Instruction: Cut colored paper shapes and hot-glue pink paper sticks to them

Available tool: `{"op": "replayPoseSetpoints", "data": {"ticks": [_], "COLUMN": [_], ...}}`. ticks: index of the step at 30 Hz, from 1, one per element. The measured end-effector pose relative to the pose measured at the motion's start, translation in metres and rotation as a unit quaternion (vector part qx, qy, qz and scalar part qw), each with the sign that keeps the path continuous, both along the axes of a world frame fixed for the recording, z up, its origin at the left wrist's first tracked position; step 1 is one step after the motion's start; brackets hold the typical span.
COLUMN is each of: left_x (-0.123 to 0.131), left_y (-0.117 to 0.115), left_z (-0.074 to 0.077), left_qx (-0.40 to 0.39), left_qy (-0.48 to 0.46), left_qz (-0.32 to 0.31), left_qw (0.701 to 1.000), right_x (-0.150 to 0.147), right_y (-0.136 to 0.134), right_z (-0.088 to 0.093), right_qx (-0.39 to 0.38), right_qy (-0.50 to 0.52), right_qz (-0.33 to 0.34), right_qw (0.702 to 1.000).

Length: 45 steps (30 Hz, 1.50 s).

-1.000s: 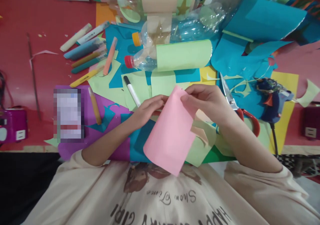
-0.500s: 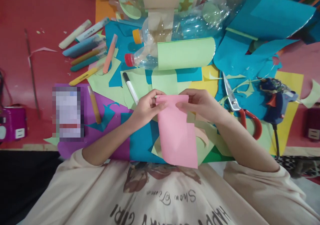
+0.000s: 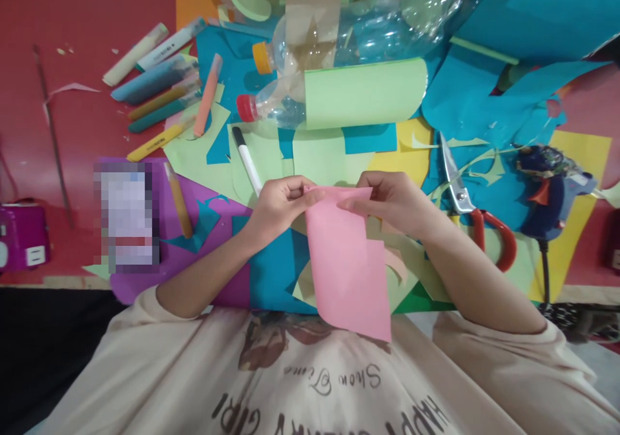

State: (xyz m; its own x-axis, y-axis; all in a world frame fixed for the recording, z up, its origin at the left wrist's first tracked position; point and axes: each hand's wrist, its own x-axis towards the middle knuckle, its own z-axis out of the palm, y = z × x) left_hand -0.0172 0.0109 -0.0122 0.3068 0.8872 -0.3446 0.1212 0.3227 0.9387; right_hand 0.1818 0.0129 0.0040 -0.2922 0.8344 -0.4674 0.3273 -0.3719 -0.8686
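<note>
A sheet of pink paper [image 3: 345, 261] hangs between my two hands, its top edge towards the bottles and its lower end over my shirt. At its upper left corner, my left hand [image 3: 287, 206] pinches the paper, thumb on top. My right hand [image 3: 394, 202] grips the upper right corner the same way, fingers curled behind. A notch is cut from the sheet's right side. Under it lie blue paper [image 3: 276, 267] and pale green scraps. A white marker with a black cap [image 3: 247, 161] rests just beyond my left hand.
Red-handled scissors [image 3: 462, 199] and a blue glue gun [image 3: 545, 196] lie to the right. Clear bottles, one wrapped in green paper [image 3: 363, 96], lie at the back. Several markers [image 3: 159, 80] and a blurred-out phone [image 3: 128, 215] are on the left.
The upper edge of the pink paper, which showed a narrow folded strip, now looks flatter. My right hand has shifted slightly right. The whole view has moved a little.
</note>
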Motion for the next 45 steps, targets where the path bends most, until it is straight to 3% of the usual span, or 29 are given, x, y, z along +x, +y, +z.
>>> {"op": "replayPoseSetpoints", "data": {"ticks": [5, 10, 20, 30, 45], "left_x": [-0.0011, -0.0008, 0.0007, 0.0004, 0.0004], "left_y": [0.0002, -0.0006, 0.0002, 0.0019, 0.0024], "left_z": [-0.0001, 0.0001, 0.0017, 0.0062, 0.0049], "left_qx": [-0.001, 0.031, -0.011, -0.022, -0.022], "left_qy": [0.008, 0.027, 0.012, 0.006, -0.007], "left_qz": [-0.020, -0.041, 0.020, -0.011, 0.019], "left_qw": [1.000, 0.998, 1.000, 1.000, 1.000], "right_x": [-0.0005, 0.0024, 0.0047, 0.0036, 0.0054], "right_y": [0.0016, 0.0013, 0.0002, 0.0018, 0.0020], "right_z": [0.0021, 0.0029, 0.0012, 0.0020, 0.0018], "right_qx": [0.013, 0.049, 0.062, 0.068, 0.096], "right_qy": [0.022, -0.029, -0.037, -0.046, -0.062], "right_qz": [0.017, 0.011, -0.007, -0.016, -0.007], "right_qw": [1.000, 0.998, 0.997, 0.996, 0.993]}}
